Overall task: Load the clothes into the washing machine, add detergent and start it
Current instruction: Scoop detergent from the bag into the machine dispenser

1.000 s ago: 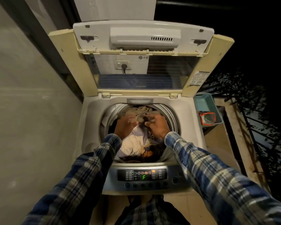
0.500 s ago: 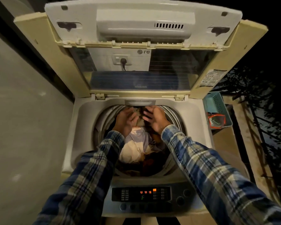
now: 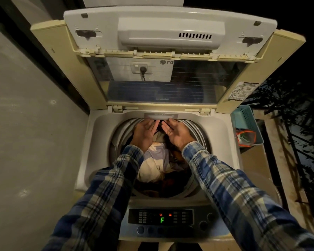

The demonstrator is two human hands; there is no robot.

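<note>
As a person in a blue plaid shirt leans over a top-loading washing machine (image 3: 98, 142), its lid (image 3: 163, 33) folded upright at twelve o'clock, the head view shows both arms reaching across the tub opening toward its far rim. Their left hand (image 3: 145, 135) and right hand (image 3: 178, 133) hover side by side at twelve o'clock of the opening, fingers straight, palms turned toward each other, grasping nothing. The fingertips lie just under a small pale panel (image 3: 160, 116) set in the rim, and contact with it cannot be made out. Clothes (image 3: 152, 165) fill the tub beneath the wrists: a pale, creased garment at the centre, darker pieces toward three and six o'clock. The load looks soft, limp and light, likely to bunch and spring back rather than slide. A gathered fistful of fabric at the top of the heap would be the surest hold, and flat palms the way to settle it below the rim. At six o'clock the control panel (image 3: 161, 216) glows with a green "F" and two orange marks. Just beside the machine at three o'clock sits a teal basket (image 3: 243, 120) with a clear, orange-edged pouch (image 3: 246, 138) in it; its contents are unreadable.
</note>
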